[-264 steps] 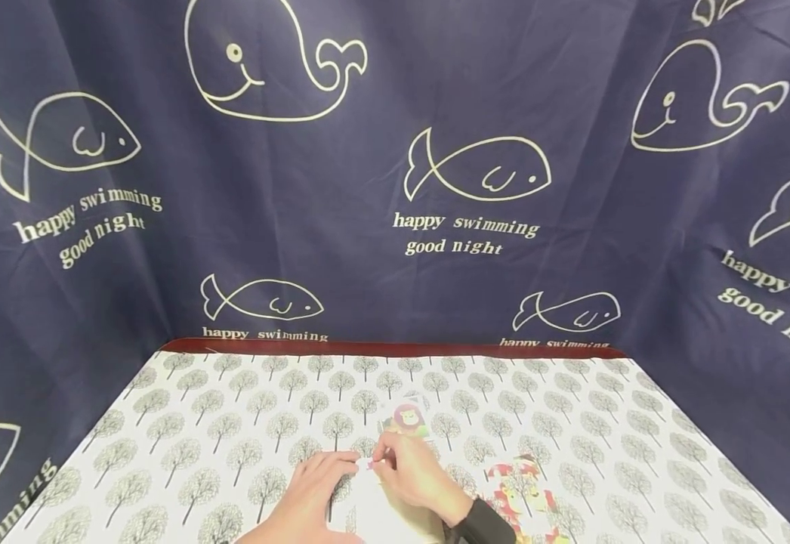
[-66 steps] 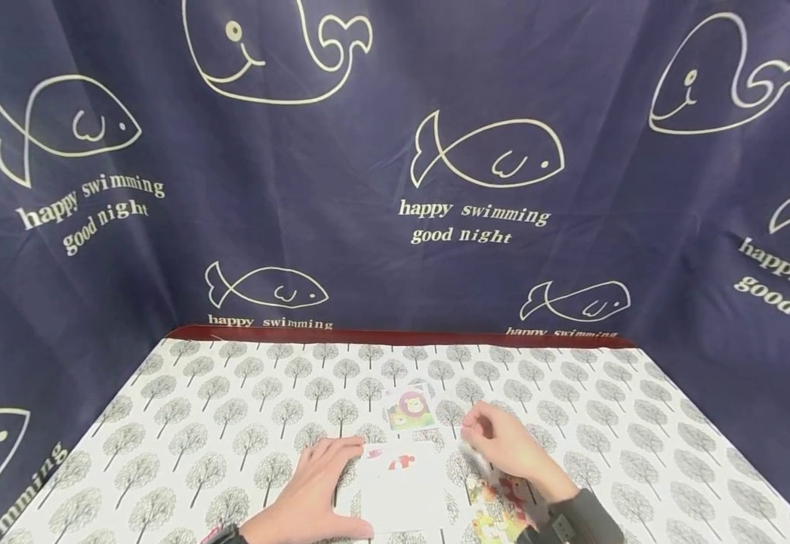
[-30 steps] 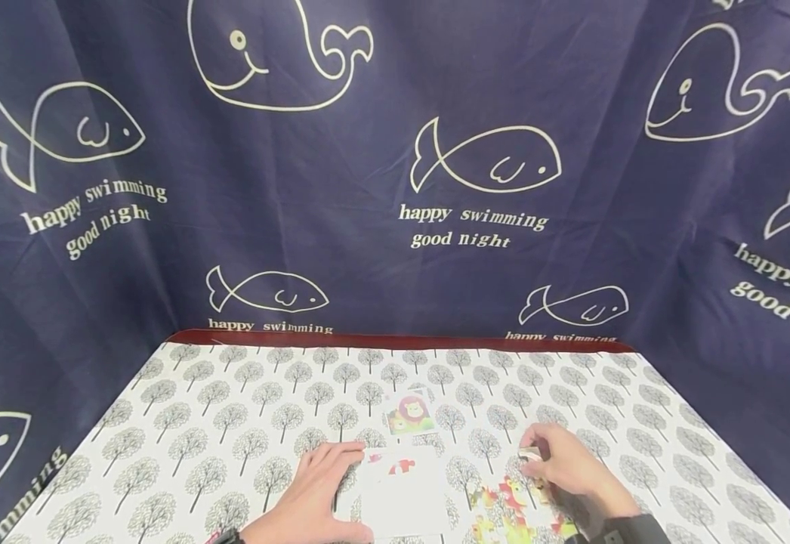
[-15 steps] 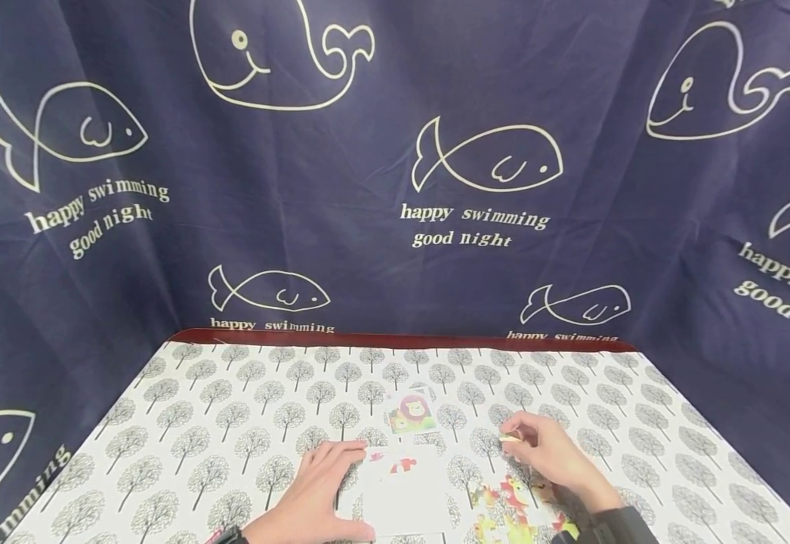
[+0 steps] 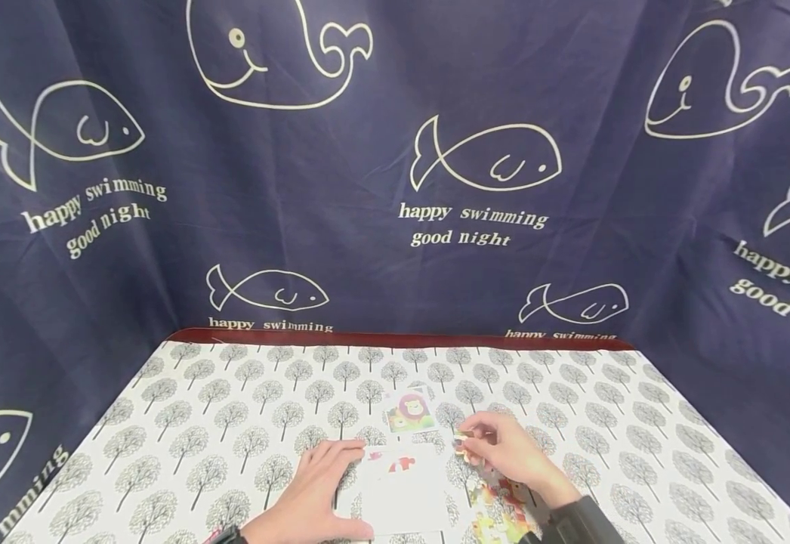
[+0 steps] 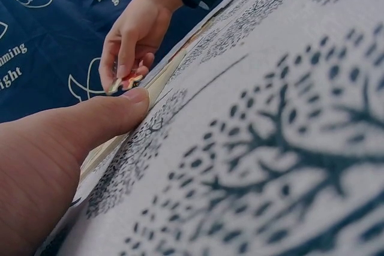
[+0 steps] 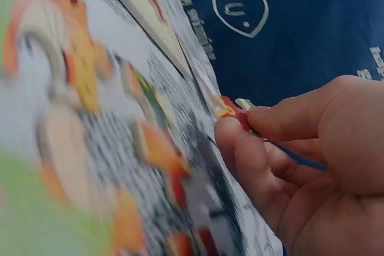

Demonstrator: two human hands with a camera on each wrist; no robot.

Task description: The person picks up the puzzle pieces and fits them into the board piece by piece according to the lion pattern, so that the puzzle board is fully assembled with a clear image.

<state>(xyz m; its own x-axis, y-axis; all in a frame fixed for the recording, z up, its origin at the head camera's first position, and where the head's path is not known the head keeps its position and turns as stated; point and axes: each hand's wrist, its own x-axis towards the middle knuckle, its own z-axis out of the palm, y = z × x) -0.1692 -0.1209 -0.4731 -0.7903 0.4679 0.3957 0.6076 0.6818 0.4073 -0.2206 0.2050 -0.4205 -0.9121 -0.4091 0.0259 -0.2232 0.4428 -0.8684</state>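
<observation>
My left hand (image 5: pixel 316 491) rests along the left side of a flat white puzzle board (image 5: pixel 405 502), fingers by its far corner and thumb by its near one. In the left wrist view that thumb (image 6: pixel 123 112) lies extended against the board's edge. On the board lie a red-and-white puzzle piece (image 5: pixel 402 465) and a small pink one (image 5: pixel 374 455) near the far edge. My right hand (image 5: pixel 507 451), just right of the board, pinches a colourful puzzle piece (image 7: pixel 231 107) between thumb and fingers; red, yellow and green show on it. Whether a second piece is pinched there, I cannot tell.
Several loose puzzle pieces (image 5: pixel 497 514) lie right of the board, partly under my right forearm. Beyond the board lies a picture card (image 5: pixel 408 410) with a lion. Tree-patterned cloth (image 5: pixel 232 431) covers the table, and a dark blue curtain (image 5: pixel 354 204) hangs behind.
My right hand reached right to the loose pieces, picked up a piece, and has moved left with it towards the board. The left hand has stayed at the board's left side these last moments.
</observation>
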